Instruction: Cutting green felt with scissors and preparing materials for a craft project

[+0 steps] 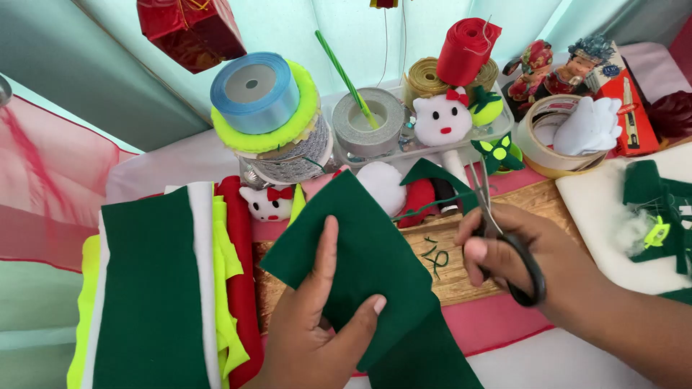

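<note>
- At the middle of the view, over the wooden board [461, 277], a dark green felt sheet [360, 259] is held up off the table, tilted, one corner pointing away from the person.
- Its near part is pinched by the left hand [317, 331]: thumb [364, 317] pressed on the top face, index finger [326, 256] laid flat along it, the other fingers hidden underneath. That clamp seems meant to keep the soft cloth taut and flat.
- Just right of the sheet, the right hand [533, 259] is closed through the black loops of a pair of scissors [504, 238], blades pointing away; they look nearly together, and the tips stand beside the felt's far right edge without clearly touching it.
- On the board between the hands lie thin green felt trimmings [435, 258].
- To the left, a stack of felt sheets [166, 288] in green, white, yellow and red lies fanned so each colour shows.
- Behind, a clear plastic tray [425, 150] holds a grey tape roll [366, 121], a white plush cat head with a red bow [441, 119] and gold ribbon.
- Left of the tray, a blue ribbon spool [254, 90] tops a pile of other spools.
- Further right, a roll of masking tape [540, 140] has a white stuffed glove shape [591, 126] resting in it.
</note>
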